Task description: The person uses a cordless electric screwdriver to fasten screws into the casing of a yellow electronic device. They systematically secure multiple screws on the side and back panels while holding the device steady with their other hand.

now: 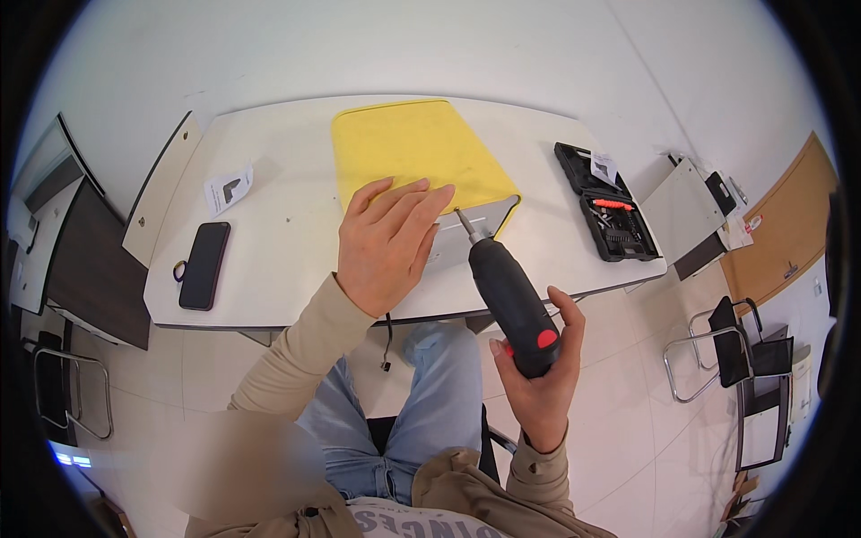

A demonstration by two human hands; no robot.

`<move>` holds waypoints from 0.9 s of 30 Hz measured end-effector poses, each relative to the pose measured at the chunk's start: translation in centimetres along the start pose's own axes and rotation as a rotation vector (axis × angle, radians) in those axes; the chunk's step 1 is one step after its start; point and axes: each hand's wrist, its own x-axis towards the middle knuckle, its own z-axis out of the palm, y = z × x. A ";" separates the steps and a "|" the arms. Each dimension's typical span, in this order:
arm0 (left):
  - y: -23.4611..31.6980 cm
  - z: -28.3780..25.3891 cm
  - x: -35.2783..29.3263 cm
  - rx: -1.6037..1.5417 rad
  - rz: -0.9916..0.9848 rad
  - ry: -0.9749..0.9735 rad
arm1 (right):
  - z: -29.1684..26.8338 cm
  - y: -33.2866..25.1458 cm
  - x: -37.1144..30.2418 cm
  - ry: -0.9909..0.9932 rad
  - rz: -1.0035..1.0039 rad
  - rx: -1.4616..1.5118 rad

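The yellow box [413,148] sits mid-table [287,179]. The left hand [386,238] lies on its near edge, fingers stretched out, not grabbing. The right hand [543,386] grips the drill [502,291] by its back end. The drill's tip is at the same edge, close to the left fingers. A phone [204,266] lies left, a tool case [572,169] right.

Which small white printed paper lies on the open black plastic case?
The right paper, on the case's far half; the left paper rests on the white tabletop, beyond the black rectangular phone.
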 end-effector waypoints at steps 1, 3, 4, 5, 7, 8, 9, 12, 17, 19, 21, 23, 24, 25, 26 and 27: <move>0.0 0.0 0.0 0.001 0.001 0.001 | 0.0 0.0 0.0 0.002 0.000 0.001; 0.0 0.0 0.0 0.000 0.002 0.000 | 0.1 0.1 0.0 0.005 0.006 0.006; 0.0 -0.1 0.0 0.000 0.002 0.000 | 0.1 0.1 0.0 0.007 0.009 0.007; 0.0 -0.1 0.0 0.001 0.002 0.001 | 0.2 0.2 0.0 0.009 0.012 0.008; 0.0 0.0 0.0 0.000 0.003 0.004 | 0.2 0.3 -0.1 0.013 0.017 0.011; 0.0 0.0 0.0 -0.001 0.003 0.004 | 0.2 0.4 -0.1 0.014 0.017 0.015; 0.0 0.0 0.0 -0.002 0.003 0.004 | 0.3 0.4 -0.1 0.015 0.017 0.020; 0.0 0.0 0.0 -0.004 0.003 0.007 | 0.3 0.5 -0.1 0.019 0.029 0.022; -0.1 0.0 -0.1 -0.010 0.003 0.006 | 0.4 0.6 -0.1 0.021 0.013 0.023; -0.1 0.0 -0.1 -0.014 0.004 0.008 | 0.4 0.7 -0.2 0.022 0.008 0.023; -0.1 0.0 -0.1 -0.013 0.004 0.006 | 0.3 0.7 -0.2 0.023 0.009 0.024; -0.1 -0.1 -0.1 -0.011 0.004 0.009 | 0.4 0.7 -0.2 0.017 0.012 0.033; 0.0 -0.1 -0.1 -0.010 0.005 0.011 | 0.4 0.8 -0.2 0.015 0.014 0.038; 0.0 -0.1 -0.1 -0.009 0.006 0.014 | 0.4 1.0 -0.2 0.011 0.018 0.042; 0.0 -0.1 -0.1 -0.010 0.003 0.015 | 0.3 1.2 -0.3 0.007 0.022 0.047; 0.0 -0.1 0.0 -0.010 0.002 0.016 | 0.3 1.3 -0.3 0.002 0.026 0.052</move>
